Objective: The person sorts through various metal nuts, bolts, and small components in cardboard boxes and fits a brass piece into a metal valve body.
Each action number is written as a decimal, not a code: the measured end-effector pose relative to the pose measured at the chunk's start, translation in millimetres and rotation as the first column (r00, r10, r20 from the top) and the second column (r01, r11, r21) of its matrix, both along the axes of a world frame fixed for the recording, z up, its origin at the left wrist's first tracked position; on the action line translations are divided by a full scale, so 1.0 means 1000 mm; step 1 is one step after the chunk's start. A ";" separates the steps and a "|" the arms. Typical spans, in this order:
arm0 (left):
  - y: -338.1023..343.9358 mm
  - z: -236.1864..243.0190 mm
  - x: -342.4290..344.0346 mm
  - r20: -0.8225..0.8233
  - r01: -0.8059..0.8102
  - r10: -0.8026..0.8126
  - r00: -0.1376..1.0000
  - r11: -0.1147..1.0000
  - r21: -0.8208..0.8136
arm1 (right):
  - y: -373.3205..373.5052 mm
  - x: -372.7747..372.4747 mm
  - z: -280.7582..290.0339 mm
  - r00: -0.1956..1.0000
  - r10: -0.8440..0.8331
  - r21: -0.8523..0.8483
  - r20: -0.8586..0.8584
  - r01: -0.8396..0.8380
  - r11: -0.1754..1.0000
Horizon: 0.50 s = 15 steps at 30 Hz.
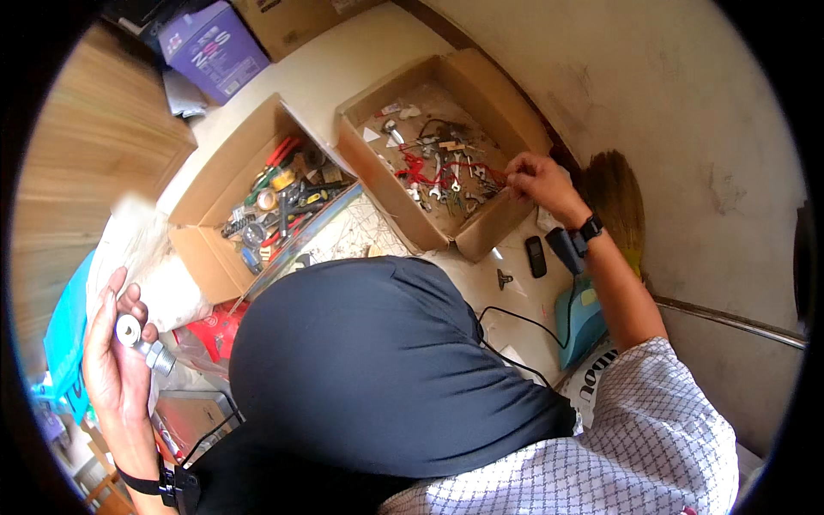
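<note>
On the left, my left hand is raised with its palm turned up and its fingers curled around a silver threaded metal fitting. The fitting has a round, pale ring-shaped end and a thread at the other end. My right hand is at the right wall of a shallow cardboard box. Its fingers are bent together, and what they hold, if anything, is too small to make out. Inside that box lie several wrenches, a tangle of red wire and small scraps.
A second cardboard box holds pliers, tape rolls and other tools. A black phone and a small dark metal piece lie on the floor. A broom leans at the wall. A purple box stands at the far left.
</note>
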State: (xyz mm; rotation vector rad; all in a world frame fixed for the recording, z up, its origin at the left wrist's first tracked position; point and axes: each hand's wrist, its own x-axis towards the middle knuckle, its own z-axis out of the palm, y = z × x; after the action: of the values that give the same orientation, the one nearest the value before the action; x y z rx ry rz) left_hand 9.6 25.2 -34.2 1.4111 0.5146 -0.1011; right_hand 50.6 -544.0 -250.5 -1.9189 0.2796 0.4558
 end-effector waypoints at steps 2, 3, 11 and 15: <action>0.001 -0.002 0.008 -0.018 0.003 -0.002 1.000 1.000 0.021 | 0.006 -0.005 -0.026 0.991 0.117 -0.145 0.071 -0.106 0.984; 0.000 -0.005 0.008 -0.010 -0.003 0.003 1.000 1.000 0.025 | 0.010 -0.001 -0.035 0.957 0.238 -0.260 0.163 -0.191 0.947; -0.015 -0.013 0.034 -0.058 0.062 -0.058 0.997 0.996 0.058 | 0.085 0.045 -0.132 0.816 0.578 -0.584 -0.005 -0.471 0.661; -0.015 -0.021 0.041 -0.032 0.094 -0.091 0.995 0.992 0.083 | 0.112 0.052 -0.161 0.850 0.516 -0.619 -0.102 -0.460 0.636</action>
State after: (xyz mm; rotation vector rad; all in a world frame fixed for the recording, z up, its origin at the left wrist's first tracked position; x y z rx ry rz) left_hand 50.7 10.4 -54.9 1.5185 0.4809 -0.1755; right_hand 102.7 -431.6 -411.2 -2.6875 -0.2029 0.6996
